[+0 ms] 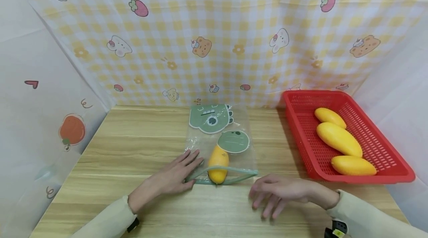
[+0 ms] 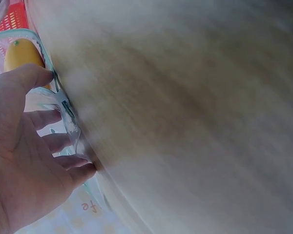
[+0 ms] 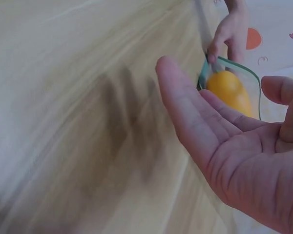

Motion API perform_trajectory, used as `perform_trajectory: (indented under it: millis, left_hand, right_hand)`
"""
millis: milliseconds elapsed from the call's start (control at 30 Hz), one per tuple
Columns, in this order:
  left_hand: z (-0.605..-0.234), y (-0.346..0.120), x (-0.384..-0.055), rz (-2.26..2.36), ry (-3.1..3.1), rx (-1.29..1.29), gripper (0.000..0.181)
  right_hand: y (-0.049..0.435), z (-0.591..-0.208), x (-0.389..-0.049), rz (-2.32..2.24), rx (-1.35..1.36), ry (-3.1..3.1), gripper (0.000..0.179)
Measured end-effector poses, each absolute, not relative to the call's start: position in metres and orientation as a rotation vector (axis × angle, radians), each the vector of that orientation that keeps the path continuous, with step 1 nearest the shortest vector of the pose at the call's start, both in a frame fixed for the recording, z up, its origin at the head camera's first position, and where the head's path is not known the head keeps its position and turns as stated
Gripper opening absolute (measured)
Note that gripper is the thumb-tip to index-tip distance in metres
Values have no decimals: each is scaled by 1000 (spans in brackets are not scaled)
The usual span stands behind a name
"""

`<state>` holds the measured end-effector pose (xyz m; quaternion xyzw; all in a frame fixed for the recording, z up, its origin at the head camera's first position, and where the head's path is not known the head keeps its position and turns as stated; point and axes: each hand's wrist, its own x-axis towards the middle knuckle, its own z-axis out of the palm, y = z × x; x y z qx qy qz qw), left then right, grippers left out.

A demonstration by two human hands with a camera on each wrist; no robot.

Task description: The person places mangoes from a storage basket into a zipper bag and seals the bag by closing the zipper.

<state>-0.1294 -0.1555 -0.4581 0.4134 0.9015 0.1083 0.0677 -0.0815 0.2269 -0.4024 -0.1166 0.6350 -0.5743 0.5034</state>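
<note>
A clear zip bag (image 1: 197,141) with a green cartoon print lies flat on the table, its green-edged mouth (image 1: 239,179) parted toward me. Inside, at that mouth, is a yellow mango (image 1: 219,162), partly behind the print. My left hand (image 1: 175,173) rests on the bag's left edge with its fingers spread; in the left wrist view the thumb (image 2: 39,77) touches the corner of the mouth. Just right of the bag, my right hand (image 1: 279,191) hovers over the table, fingers loosely bent and holding nothing. The right wrist view shows its bare palm (image 3: 254,161).
A red plastic basket (image 1: 299,137) stands at the right, with three yellow mangoes (image 1: 339,139) inside. A checked cloth (image 1: 234,67) hangs behind the wooden table (image 1: 140,130), and white sheets flank both sides.
</note>
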Motion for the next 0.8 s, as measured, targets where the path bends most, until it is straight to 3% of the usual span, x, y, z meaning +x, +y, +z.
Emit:
perform_trajectory:
  millis: [800]
  left_hand:
    - [-458, -155, -130, 317, 2707, 1239, 68]
  right_hand:
    - [264, -346, -98, -1186, -421, 1993, 40]
